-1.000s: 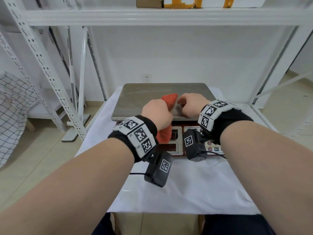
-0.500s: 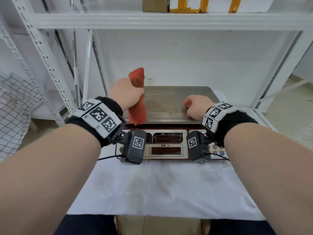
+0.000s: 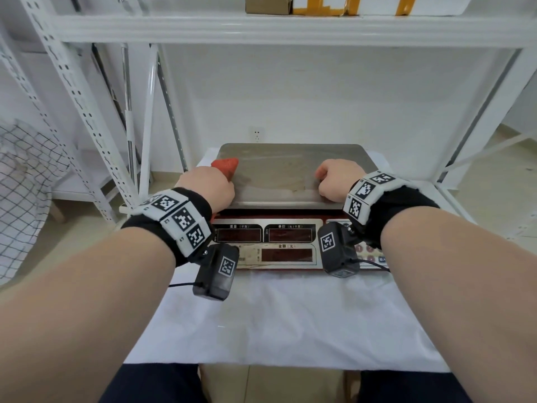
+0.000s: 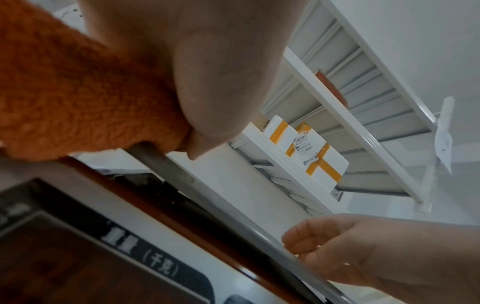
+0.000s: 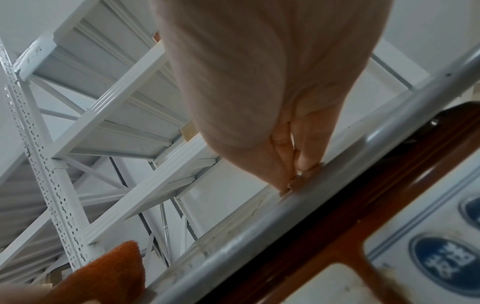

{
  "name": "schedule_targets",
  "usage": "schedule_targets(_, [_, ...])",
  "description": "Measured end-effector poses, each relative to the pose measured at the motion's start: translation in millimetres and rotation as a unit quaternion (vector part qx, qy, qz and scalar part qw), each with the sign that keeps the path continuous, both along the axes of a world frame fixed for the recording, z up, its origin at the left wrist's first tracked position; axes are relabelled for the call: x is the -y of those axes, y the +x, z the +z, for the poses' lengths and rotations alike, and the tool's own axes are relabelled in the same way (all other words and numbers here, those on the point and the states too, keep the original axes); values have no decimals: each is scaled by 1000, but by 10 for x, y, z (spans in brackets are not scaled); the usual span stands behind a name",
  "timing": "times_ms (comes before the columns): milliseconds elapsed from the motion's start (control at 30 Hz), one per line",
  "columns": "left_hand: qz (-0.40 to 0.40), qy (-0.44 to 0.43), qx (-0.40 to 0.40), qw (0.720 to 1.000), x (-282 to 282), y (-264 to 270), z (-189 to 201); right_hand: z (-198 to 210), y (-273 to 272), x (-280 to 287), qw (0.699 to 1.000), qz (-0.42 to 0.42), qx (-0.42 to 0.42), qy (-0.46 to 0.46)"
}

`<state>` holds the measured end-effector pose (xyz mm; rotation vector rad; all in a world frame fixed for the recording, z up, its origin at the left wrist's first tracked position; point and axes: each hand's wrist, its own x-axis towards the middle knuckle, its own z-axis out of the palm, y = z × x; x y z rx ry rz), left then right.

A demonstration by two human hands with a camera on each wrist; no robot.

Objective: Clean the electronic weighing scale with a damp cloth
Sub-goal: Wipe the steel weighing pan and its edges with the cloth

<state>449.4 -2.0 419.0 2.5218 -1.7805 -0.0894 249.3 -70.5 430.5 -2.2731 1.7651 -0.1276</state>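
Observation:
The electronic scale [image 3: 290, 170] sits on a white-covered table, steel pan on top and a red display panel [image 3: 270, 242] facing me. My left hand [image 3: 207, 186] grips a bunched orange cloth [image 3: 225, 167] and holds it down on the pan's front left part; the cloth [image 4: 78, 92] fills the left wrist view against the pan's rim. My right hand [image 3: 337, 181] is a curled fist resting on the pan's front right part, holding nothing. In the right wrist view its curled fingers [image 5: 298, 156] touch the pan's edge [image 5: 298, 207].
White metal shelving [image 3: 261, 27] spans overhead with cardboard boxes [image 3: 319, 4] on it, and its uprights [image 3: 87, 112] stand to the left and right. A wall socket [image 3: 256, 134] is behind the scale. White cloth [image 3: 276, 315] covers the table in front.
My left hand took the cloth from the pan's middle, lifted it up to the left, and now has it down on the pan's left part. The right fist stayed put.

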Motion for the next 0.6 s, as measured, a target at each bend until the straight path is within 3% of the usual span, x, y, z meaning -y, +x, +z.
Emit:
schedule_targets(233, [13,28,-89,996,130,-7,42,1,65,60,999,-24,-22,6])
schedule_targets(367, [29,-5,-212,977,266,124,4,14,64,144,998,-33,-2,49])
schedule_targets(500, [32,-19,-272,962,377,192,97,43,67,205,997,-52,55,1])
schedule_targets(600, [32,-27,-295,955,490,245,143,121,105,271,994,-55,89,27])
